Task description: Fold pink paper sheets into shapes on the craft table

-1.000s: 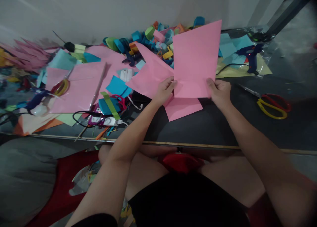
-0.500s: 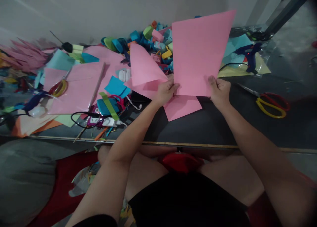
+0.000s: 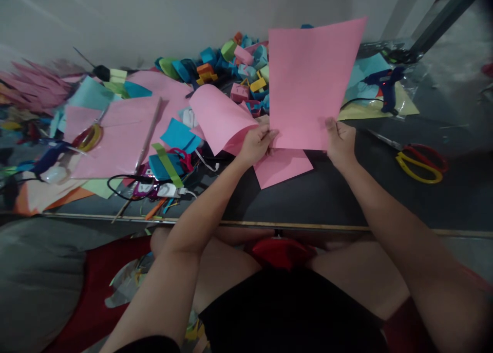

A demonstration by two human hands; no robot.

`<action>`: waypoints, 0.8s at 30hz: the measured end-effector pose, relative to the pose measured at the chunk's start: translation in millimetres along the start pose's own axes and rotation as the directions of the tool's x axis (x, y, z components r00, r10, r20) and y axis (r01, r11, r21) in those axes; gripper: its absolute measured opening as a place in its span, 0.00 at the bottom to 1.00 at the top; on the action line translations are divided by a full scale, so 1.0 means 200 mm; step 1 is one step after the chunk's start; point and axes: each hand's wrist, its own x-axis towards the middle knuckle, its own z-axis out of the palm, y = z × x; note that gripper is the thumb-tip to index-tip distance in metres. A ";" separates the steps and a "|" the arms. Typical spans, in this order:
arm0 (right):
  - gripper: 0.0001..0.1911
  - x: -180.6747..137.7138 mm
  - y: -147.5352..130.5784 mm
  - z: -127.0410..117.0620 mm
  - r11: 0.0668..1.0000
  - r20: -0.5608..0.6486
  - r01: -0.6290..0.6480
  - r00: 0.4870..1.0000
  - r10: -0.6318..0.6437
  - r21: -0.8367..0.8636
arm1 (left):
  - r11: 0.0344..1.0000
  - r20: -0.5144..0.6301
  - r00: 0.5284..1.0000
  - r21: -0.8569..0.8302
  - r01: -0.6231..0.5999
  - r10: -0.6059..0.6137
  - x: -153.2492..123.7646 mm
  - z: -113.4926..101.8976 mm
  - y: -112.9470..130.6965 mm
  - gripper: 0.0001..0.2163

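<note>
A large pink sheet of paper [image 3: 310, 86] is held up, tilted toward me, above the dark table. My right hand [image 3: 341, 140] grips its lower right corner, thumb on the front face. At the lower left corner, my left hand [image 3: 256, 145] is closed with the sheet's edge in its fingers. A second, curled pink sheet [image 3: 219, 111] runs out leftward from the same left hand and seems pinched there too. Beneath both hands, another pink piece of paper [image 3: 283, 168] lies flat on the table, partly covered.
Open red-and-yellow scissors [image 3: 421, 163] lie to the right, behind them a blue glue gun [image 3: 387, 88]. Small folded paper pieces [image 3: 246, 70] are heaped against the wall. Leftward are more pink paper [image 3: 119, 137], another pair of scissors [image 3: 91, 136], a second glue gun [image 3: 52, 155] and cables.
The left pink sheet has drooped and curled over, its top sinking down and to the left. Both hands and the upright sheet have stayed nearly in place.
</note>
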 end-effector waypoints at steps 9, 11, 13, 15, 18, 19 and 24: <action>0.41 -0.04 -0.04 0.03 0.973 0.259 -0.182 0.955 0.141 0.140 | 0.995 0.034 0.999 -0.092 0.042 -0.039 0.00 -0.07 0.05 0.20; 0.41 -0.05 -0.04 0.04 0.975 0.240 -0.171 0.962 0.133 0.144 | 0.988 0.038 0.999 -0.151 0.014 -0.009 -0.01 -0.07 0.06 0.24; 0.41 -0.07 -0.03 0.06 0.970 0.199 -0.179 0.969 0.145 0.162 | 0.975 0.123 0.992 -0.223 -0.004 0.032 -0.02 -0.05 0.06 0.31; 0.40 -0.10 -0.04 0.09 0.963 0.162 -0.201 0.972 0.172 0.180 | 0.958 0.268 0.960 -0.288 -0.003 0.083 -0.05 -0.01 0.05 0.36; 0.40 -0.15 -0.07 0.12 0.963 0.134 -0.199 0.975 0.176 0.183 | 0.953 0.425 0.900 -0.301 0.036 0.100 -0.09 0.09 0.06 0.35; 0.41 -0.16 -0.09 0.13 0.964 0.144 -0.197 0.974 0.173 0.176 | 0.962 0.431 0.899 -0.267 0.051 0.072 -0.11 0.13 0.06 0.32; 0.41 -0.19 -0.12 0.16 0.970 0.272 -0.203 0.949 0.160 0.135 | 0.992 0.212 0.973 -0.068 0.105 -0.089 -0.15 0.24 0.08 0.23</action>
